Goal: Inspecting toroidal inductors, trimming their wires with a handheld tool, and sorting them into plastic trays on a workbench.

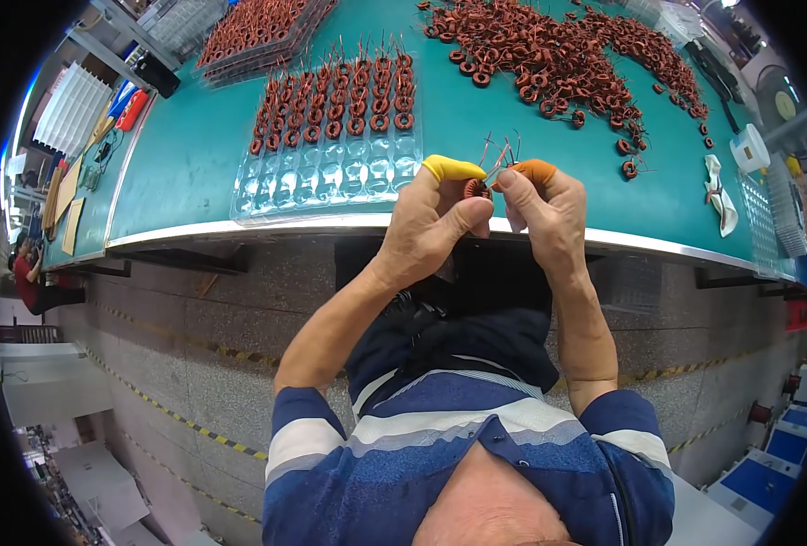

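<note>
Over the table's front edge, my left hand point(433, 221) pinches a copper-wound ring coil point(476, 188) between thumb and index finger. A yellow cover point(453, 169) sits on that index finger. Close beside it, my right hand point(549, 211) is closed in a pinch, with an orange cover point(536, 170) on its index finger. Thin wire leads point(511, 148) rise from between the two hands, at the right fingertips. My fingers hide part of the coil and whatever the right fingertips grip. A clear plastic tray point(317, 188) lies left of my hands, its far rows filled with upright coils point(356, 107).
Loose coils point(549, 59) lie heaped at the back right of the green table point(185, 164). Filled trays point(262, 32) are stacked at the back left. A white tape roll point(749, 148) and white cloth point(718, 197) lie right. Another person point(32, 276) is at far left.
</note>
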`<state>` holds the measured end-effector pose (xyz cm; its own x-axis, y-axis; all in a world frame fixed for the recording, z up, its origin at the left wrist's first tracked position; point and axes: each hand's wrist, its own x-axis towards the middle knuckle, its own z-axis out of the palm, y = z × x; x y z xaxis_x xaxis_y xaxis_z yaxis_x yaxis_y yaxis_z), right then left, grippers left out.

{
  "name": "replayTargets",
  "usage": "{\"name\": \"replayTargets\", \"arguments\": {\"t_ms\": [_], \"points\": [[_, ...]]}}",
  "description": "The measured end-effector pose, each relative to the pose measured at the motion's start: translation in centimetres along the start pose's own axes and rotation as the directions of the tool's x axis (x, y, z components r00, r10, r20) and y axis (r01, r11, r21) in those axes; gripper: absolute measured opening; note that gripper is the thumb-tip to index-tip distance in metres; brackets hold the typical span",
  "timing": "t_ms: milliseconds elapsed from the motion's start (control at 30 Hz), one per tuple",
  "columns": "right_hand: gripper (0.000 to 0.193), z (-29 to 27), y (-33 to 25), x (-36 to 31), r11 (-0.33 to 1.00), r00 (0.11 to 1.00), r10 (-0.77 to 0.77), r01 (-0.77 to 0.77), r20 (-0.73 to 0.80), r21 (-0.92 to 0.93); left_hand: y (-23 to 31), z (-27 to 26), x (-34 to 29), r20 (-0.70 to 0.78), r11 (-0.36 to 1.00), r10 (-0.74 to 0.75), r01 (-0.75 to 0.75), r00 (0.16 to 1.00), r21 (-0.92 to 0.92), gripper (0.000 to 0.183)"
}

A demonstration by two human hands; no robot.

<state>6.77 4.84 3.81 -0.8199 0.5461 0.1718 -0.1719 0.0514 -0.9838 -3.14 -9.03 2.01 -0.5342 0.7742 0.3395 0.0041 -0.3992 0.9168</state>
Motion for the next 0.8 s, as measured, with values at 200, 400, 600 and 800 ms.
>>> {"name": "replayTargets", "arguments": {"t_ms": [200,400,600,800], "points": [[0.035,0.6,0.9,0.5,0.998,0.997,0.029,-0.033,0.073,0.047,-0.3,0.0,-0.5,0.012,0.993,0.01,-0.008,1.0,-0.121,0.037],[0.03,1.9,1.9,0.3,0.954,0.99,-0.104,0.073,0.092,0.29,-0.4,-0.5,-0.6,-0.053,0.989,-0.144,0.141,0.988,-0.051,0.027],[0.023,1.5,3.2,1.0,0.988,0.988,-0.154,0.153,0.0,0.036,-1.1,-0.7,-0.7,-0.14,0.984,-0.132,0.147,0.981,0.102,0.022],[0.046,-1.8,2.9,2.7,0.651,0.911,-0.394,0.369,0.12,-0.663,0.6,-6.4,-2.2,-0.363,0.988,0.057,-0.001,0.93,0.152,0.027]]}}
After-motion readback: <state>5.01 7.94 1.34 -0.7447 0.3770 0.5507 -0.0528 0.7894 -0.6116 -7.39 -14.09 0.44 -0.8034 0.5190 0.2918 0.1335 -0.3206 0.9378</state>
